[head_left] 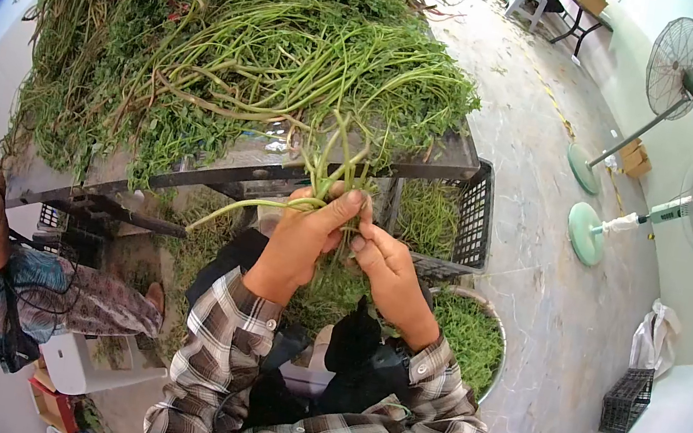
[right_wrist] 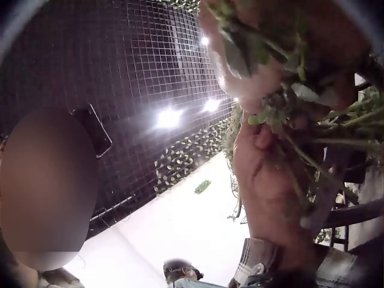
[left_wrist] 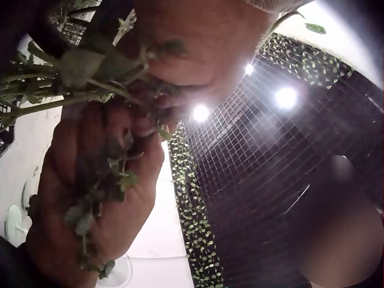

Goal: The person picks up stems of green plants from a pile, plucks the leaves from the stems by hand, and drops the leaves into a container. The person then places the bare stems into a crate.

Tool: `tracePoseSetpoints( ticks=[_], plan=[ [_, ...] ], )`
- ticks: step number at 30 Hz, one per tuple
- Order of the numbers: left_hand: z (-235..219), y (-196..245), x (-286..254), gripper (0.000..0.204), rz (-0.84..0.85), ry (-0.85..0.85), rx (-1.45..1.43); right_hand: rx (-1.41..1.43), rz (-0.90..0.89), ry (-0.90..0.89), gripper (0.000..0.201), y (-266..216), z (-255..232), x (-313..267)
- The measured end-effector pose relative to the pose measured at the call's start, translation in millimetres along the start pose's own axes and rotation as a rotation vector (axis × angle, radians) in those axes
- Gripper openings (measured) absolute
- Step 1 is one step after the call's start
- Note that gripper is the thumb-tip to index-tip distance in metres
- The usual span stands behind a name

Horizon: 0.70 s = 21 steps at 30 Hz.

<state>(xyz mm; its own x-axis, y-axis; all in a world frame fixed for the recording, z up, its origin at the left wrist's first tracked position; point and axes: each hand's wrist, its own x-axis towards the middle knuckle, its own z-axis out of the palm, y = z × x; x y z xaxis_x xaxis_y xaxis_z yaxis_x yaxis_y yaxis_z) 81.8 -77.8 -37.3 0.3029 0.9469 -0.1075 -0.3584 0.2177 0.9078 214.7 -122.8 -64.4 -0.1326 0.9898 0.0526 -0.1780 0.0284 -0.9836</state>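
Green stems [head_left: 330,179] are pinched in both fists right at the table [head_left: 437,160] edge. The left hand [head_left: 307,233] is raised with fingers curled round the bunch, and the right hand [head_left: 383,263] sits just beside it, gripping the same stalks lower down. They're long, thin and leafy, trailing off the big pile of greens [head_left: 238,45] on top.

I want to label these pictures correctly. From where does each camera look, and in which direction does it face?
Head: from above, looking down at the left hand and right hand holding green stems; checked sleeves show.
Left wrist: from under the left hand, looking up at a mesh ceiling.
Right wrist: from below, looking up at the right hand.
Both wrist views share the stems and ceiling lamps.
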Motion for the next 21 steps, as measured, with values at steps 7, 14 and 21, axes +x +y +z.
tracePoseSetpoints(
  ticks=[7,14,21],
  plan=[
    [7.3,1.9,-5.1,0.017,-0.061,-0.054,-0.019,-0.152,0.016,-0.137,0.029,-3.9,-11.1,-8.2],
    [16.5,-6.9,-5.0,0.014,-0.026,0.102,-0.009,-0.111,0.07,-0.122,0.03,0.0,-26.0,-38.3],
    [-30.1,31.3,12.5,0.016,0.275,0.192,-0.141,0.454,0.382,0.003,0.027,43.7,-36.8,-67.1]
  ],
)
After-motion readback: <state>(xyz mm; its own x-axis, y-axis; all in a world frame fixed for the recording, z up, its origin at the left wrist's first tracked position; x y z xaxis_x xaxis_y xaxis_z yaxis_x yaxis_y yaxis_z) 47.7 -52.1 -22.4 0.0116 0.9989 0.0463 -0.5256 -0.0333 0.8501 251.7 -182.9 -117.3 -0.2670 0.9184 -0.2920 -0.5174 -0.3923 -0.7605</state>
